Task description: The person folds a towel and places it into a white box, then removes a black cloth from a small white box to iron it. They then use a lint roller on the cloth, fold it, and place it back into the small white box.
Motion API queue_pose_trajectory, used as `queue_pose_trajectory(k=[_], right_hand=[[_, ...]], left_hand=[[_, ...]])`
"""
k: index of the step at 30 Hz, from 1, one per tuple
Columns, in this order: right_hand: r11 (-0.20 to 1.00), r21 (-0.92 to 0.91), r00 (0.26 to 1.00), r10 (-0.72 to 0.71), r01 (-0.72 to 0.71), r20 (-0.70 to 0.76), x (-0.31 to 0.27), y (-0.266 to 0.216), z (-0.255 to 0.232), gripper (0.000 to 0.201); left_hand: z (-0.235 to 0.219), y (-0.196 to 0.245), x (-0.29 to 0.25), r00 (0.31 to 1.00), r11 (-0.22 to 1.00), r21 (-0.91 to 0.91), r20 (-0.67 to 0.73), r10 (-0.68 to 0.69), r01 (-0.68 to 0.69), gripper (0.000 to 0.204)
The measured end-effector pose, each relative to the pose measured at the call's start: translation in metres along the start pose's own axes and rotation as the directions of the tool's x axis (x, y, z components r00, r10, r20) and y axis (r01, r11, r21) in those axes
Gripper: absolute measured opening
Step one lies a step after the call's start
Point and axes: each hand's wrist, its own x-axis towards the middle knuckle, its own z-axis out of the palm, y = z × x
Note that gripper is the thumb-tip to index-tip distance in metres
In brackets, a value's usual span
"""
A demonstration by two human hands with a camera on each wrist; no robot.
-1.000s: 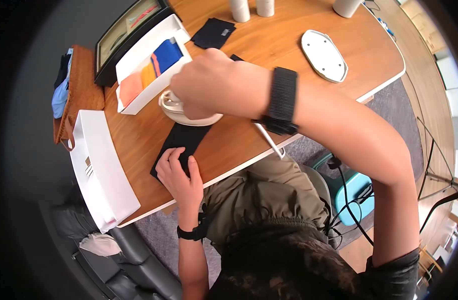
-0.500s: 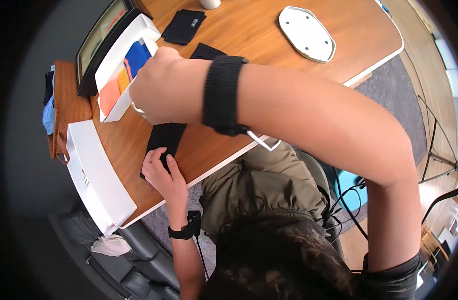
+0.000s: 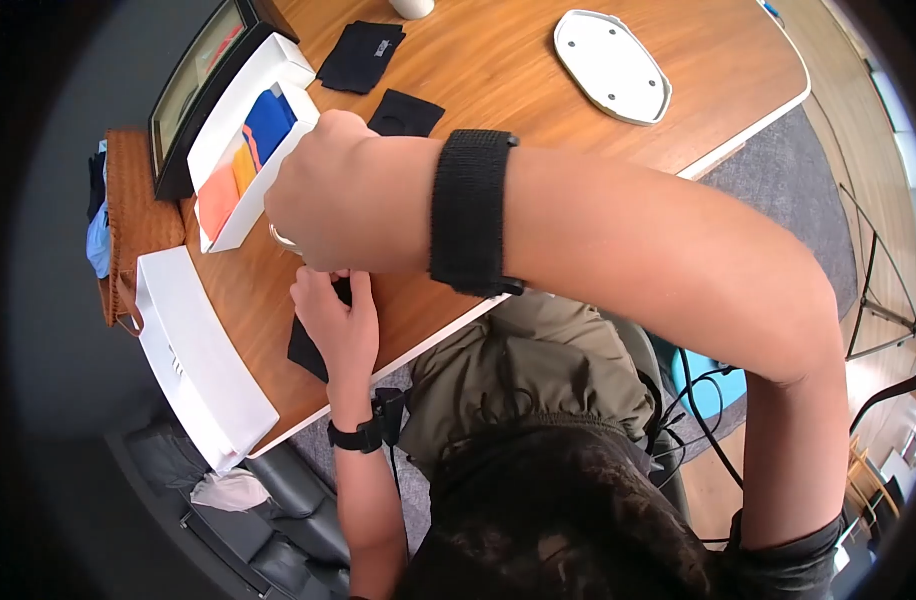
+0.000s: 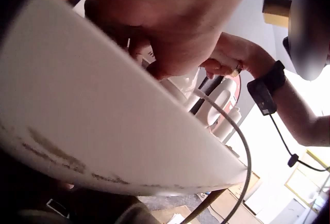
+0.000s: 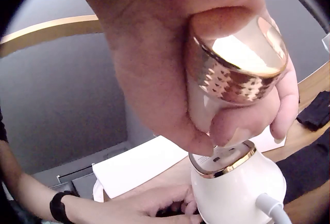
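Observation:
My right hand [image 3: 333,195] grips the handle of a small white iron [image 5: 237,190] with gold trim. A white cord [image 5: 273,208] leaves its side. In the head view the hand hides most of the iron. A long, sock-like black cloth [image 3: 304,350] lies on the table; its far end [image 3: 406,112] shows beyond my right hand. My left hand [image 3: 333,315] rests on the near part of that cloth, fingertips close to the iron, thumb and fingers apart with black fabric between them.
An open white box [image 3: 240,215] holds orange, yellow and blue folded fabric. A white lid [image 3: 198,350] stands at the table's left end, beside a brown basket [image 3: 143,195]. Farther back lie another black cloth [image 3: 361,57] and a white oval plate [image 3: 611,70]; a white cylinder [image 3: 412,7] stands there.
My right hand moved toward the left with the iron, then slightly back nearer to me. My left hand slid forward along the black cloth, up close to the right hand.

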Motion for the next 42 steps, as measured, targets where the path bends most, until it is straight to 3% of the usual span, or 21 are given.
queue_pose_trajectory(k=[2,8,12,14,16,18,22,25,30,32,36,42], right_hand=[[0.991,0.037,0.945,0.107,-0.125,0.309,0.016,0.003,-0.01,0.038],[0.984,0.124,0.978,0.106,-0.13,0.182,-0.005,0.003,-0.012,0.035],[0.99,0.118,0.978,0.055,-0.08,0.202,-0.029,-0.011,-0.011,0.022],[0.996,0.037,0.995,0.081,-0.079,-0.066,-0.045,-0.014,0.003,0.019],[0.997,0.016,0.997,0.074,-0.073,-0.02,-0.047,-0.013,0.006,0.02],[0.998,0.011,0.993,0.056,-0.055,-0.109,-0.046,-0.009,0.009,0.018],[0.998,-0.031,0.996,0.051,-0.053,-0.078,-0.019,0.005,0.007,0.017],[0.982,0.021,0.982,0.188,-0.188,-0.003,-0.011,0.009,0.002,0.017],[0.982,0.06,0.98,0.182,-0.177,-0.084,-0.036,0.008,0.001,0.018],[0.964,0.088,0.968,0.247,-0.251,0.052,-0.042,0.011,-0.004,0.018],[0.953,0.096,0.958,0.282,-0.286,0.047,-0.038,0.015,-0.004,0.019],[0.97,0.058,0.972,0.236,-0.236,0.014,-0.007,0.016,0.001,0.02]], left_hand=[[0.007,-0.007,0.002,0.999,0.997,0.067,-0.024,0.042,-0.041,0.018],[0.006,-0.009,-0.001,1.0,0.993,0.114,-0.003,0.024,-0.023,0.019],[0.002,-0.009,-0.011,0.999,0.993,0.115,0.005,0.033,-0.033,0.02],[-0.001,-0.01,-0.017,0.998,0.992,0.115,0.042,0.038,-0.043,0.02],[-0.001,-0.005,-0.02,0.999,0.996,0.086,0.023,0.033,-0.034,0.021],[-0.001,-0.004,-0.019,0.999,0.995,0.088,0.03,0.032,-0.034,0.02],[-0.001,-0.006,-0.015,0.999,0.999,0.051,0.036,0.013,-0.014,0.017],[-0.004,-0.005,-0.012,0.999,0.998,0.067,0.044,0.012,-0.015,0.016],[-0.009,-0.002,-0.007,0.997,0.998,0.069,0.071,0.005,-0.01,0.017],[-0.009,-0.004,-0.005,0.995,0.997,0.072,0.091,0.033,-0.04,0.019],[-0.012,-0.004,0.002,0.99,0.995,0.065,0.121,0.067,-0.075,0.021],[-0.014,0.001,0.003,0.989,0.995,0.073,0.136,0.052,-0.062,0.02]])
